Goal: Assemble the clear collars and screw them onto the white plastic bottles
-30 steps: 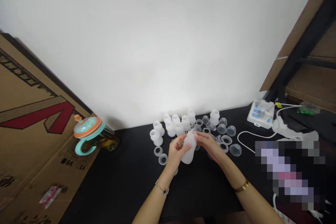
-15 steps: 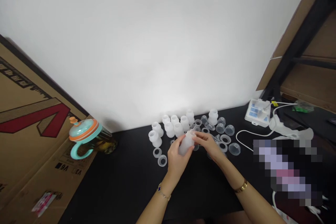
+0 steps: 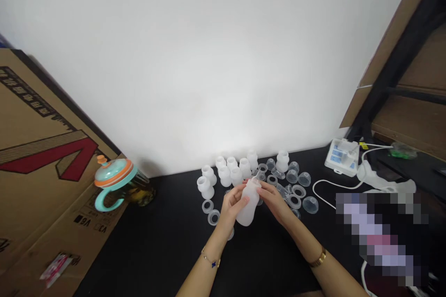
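Observation:
A frosted white baby bottle (image 3: 248,208) leans between my hands, its top tilted up and away to the right. My left hand (image 3: 230,208) is wrapped around the bottle's body, thumb across the front. At the neck, the fingers of my right hand (image 3: 277,200) close on the collar ring (image 3: 255,183), from which a clear teat (image 3: 257,175) sticks up. Behind my hands stand several open white bottles (image 3: 225,175). Loose rings (image 3: 213,216) lie left of my left hand, and one is partly hidden by my wrist. More rings (image 3: 294,201) and clear dome caps (image 3: 310,204) lie right of my right hand.
A lidded jug (image 3: 116,178) with a turquoise handle stands at the left by a cardboard box (image 3: 45,148). At the right are a white power strip (image 3: 341,157) with cables and a pixelated patch. The white wall (image 3: 223,65) bounds the black table's back.
The bottle has come nearer to me and shows more of its body. My left hand has shifted slightly left and down; my right hand stays at the neck.

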### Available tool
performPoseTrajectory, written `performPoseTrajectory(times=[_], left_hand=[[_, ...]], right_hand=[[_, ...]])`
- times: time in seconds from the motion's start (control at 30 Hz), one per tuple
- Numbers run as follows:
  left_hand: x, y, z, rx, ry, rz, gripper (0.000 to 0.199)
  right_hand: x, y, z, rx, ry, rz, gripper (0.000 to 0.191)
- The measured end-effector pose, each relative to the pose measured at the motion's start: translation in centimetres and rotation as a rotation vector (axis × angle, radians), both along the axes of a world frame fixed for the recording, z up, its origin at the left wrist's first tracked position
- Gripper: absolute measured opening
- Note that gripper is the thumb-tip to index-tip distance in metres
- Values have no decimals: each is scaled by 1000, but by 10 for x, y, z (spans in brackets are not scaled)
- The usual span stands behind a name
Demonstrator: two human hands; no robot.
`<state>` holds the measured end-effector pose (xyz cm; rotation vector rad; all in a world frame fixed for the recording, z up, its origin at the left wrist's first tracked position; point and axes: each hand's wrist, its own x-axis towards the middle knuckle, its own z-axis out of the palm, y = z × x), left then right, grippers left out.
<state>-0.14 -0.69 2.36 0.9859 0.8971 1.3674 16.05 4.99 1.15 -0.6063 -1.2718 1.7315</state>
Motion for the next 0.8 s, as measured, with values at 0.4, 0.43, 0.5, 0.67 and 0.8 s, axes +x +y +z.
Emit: performPoseTrajectory(times=[0.4,0.43,0.5,0.67,0.8], left_hand=[[0,3,-2,-112,-155,-154,56],[0,3,-2,-111,-158,-157,56],[0,4,-4,-118,-154,-155,55],[0,5,-8,-117,-153,-143,53],[0,8,-11,-87,-159,-142,52]], right_hand=[[6,-3,8,-37,60,113,44],[6,-2,7,-38,64,109,43],[6,0,7,-36,66,103,42],[6,0,9,-54,46,95,43],[7,0,8,-63,57,77,41]])
